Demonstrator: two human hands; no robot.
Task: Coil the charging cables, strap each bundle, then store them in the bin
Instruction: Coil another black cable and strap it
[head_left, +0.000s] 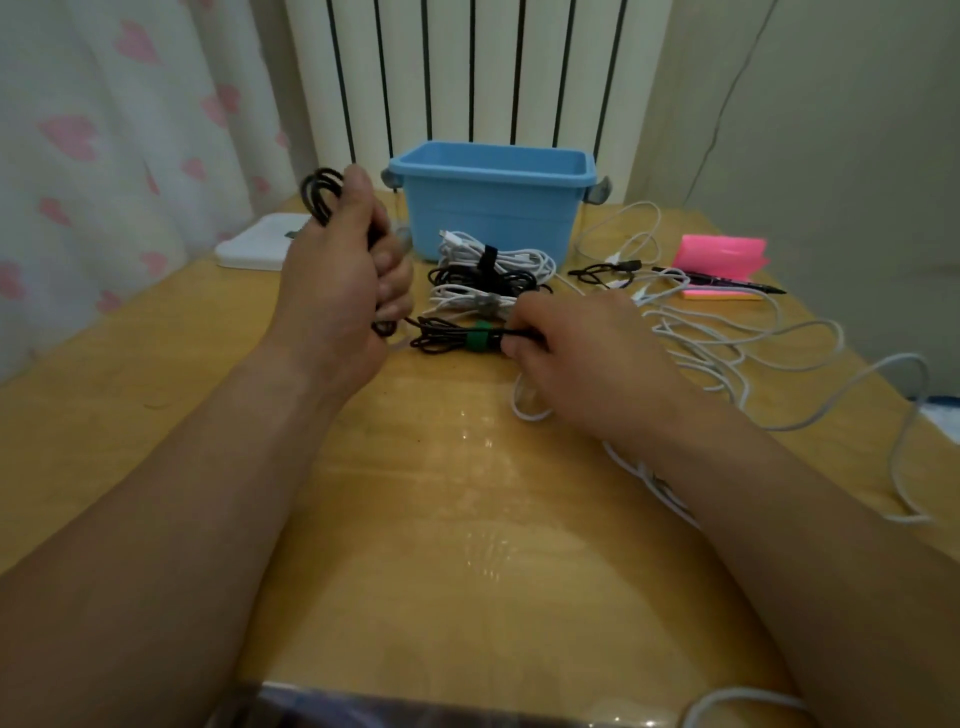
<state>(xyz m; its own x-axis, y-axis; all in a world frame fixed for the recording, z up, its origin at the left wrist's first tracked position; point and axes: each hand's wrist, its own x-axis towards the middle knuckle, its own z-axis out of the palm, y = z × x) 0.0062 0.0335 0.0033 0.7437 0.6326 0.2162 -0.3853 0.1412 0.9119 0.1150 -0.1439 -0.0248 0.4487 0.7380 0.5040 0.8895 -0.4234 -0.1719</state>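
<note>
Grips in the left hand (337, 270), fingers curled tight, a black coil (322, 200) raised off the counter (441, 519), loops standing above the fist, probably to keep the turns from springing apart before strapping. Pinches with the right hand (576, 353) one end of the green-strapped bundle (467, 336), lying between both hands, judged ready for storing. Finds the blue bin (493, 197) beyond both hands, other strapped bundles (488, 270) just ahead of the right hand, and loose white cables (727, 338) outboard of it, uncoiled.
</note>
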